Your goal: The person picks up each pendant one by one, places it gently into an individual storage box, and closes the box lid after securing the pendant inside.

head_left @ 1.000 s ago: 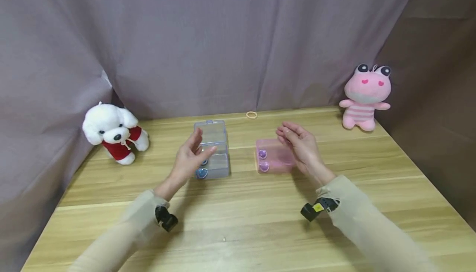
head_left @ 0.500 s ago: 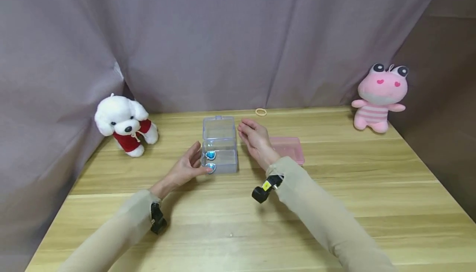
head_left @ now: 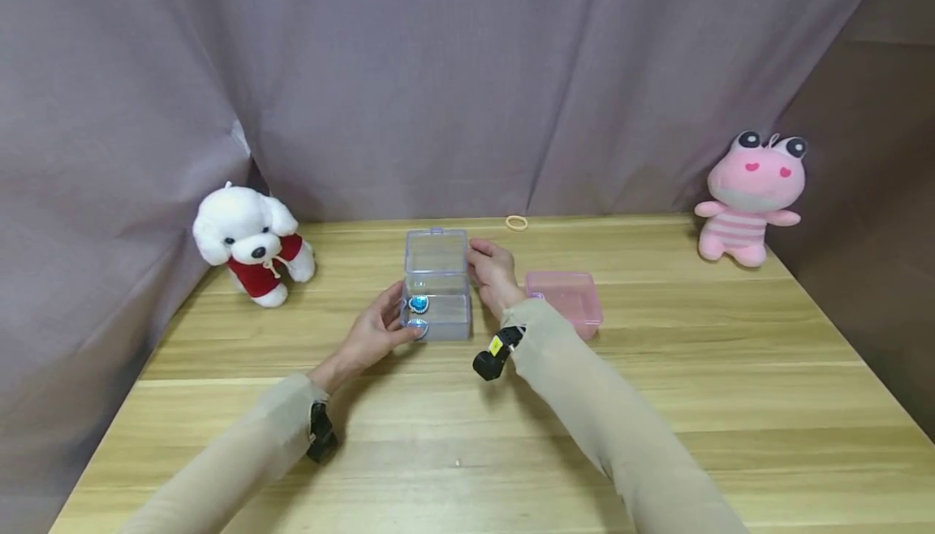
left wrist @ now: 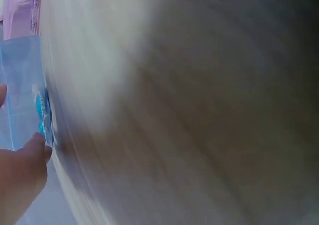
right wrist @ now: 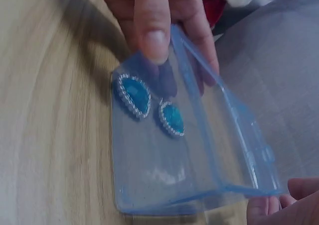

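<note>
In the head view a clear blue plastic box stands on the table with its lid raised at the back. Two blue gems with silver beaded rims show at its left end; whether they lie inside or on its wall I cannot tell. My left hand grips the box's left side, its thumb at the front by the lower gem. At the lid's right edge, my right hand has its fingertips against or very near the plastic. A translucent pink box sits just right of that hand, partly covered by the wrist.
A white plush dog in red sits at the left. On the right is a pink plush frog. A beige ring lies at the table's back edge, before a grey curtain.
From over the pink box, my right hand has moved left to the blue box's raised lid. My left hand has come down onto the blue box's left side. The head view has shifted slightly.
</note>
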`<action>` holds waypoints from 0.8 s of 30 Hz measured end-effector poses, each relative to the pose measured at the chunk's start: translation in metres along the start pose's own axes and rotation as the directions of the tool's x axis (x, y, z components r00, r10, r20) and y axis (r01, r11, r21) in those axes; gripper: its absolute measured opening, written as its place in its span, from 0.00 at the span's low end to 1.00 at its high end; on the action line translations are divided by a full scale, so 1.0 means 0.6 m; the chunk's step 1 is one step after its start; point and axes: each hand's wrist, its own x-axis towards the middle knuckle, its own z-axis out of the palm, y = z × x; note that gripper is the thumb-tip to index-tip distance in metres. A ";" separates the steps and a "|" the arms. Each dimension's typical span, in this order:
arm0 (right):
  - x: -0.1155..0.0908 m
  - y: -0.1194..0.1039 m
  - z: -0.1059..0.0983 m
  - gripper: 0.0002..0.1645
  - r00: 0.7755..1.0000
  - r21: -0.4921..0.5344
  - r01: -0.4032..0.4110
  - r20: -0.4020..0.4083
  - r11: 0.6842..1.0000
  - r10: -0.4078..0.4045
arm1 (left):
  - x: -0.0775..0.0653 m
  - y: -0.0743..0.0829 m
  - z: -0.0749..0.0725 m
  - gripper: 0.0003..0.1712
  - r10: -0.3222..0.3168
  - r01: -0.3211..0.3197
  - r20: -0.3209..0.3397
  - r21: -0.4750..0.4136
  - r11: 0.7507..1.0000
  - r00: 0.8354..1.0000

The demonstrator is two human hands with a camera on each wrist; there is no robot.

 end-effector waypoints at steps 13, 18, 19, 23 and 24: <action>0.158 0.092 -0.021 0.16 0.993 -0.082 0.119 0.005 0.990 -0.119 | -0.001 0.002 0.011 0.51 0.017 -0.014 -0.056 0.040 0.999 0.998; 0.140 0.088 -0.021 0.15 0.985 -0.077 0.173 0.022 0.982 -0.172 | -0.005 0.003 0.011 0.51 0.017 -0.014 -0.063 0.042 0.999 0.998; 0.128 0.084 -0.021 0.15 0.981 -0.068 0.194 0.034 0.979 -0.192 | -0.005 0.004 0.012 0.51 0.015 -0.012 -0.067 0.044 0.999 0.998; 0.007 0.019 -0.012 0.15 0.976 -0.097 0.216 0.048 0.972 -0.212 | -0.007 0.005 0.012 0.51 0.009 -0.005 -0.076 0.055 0.998 0.997; -0.018 0.007 -0.011 0.15 0.975 -0.108 0.222 0.054 0.969 -0.217 | -0.008 0.005 0.012 0.51 0.007 -0.003 -0.075 0.056 0.998 0.997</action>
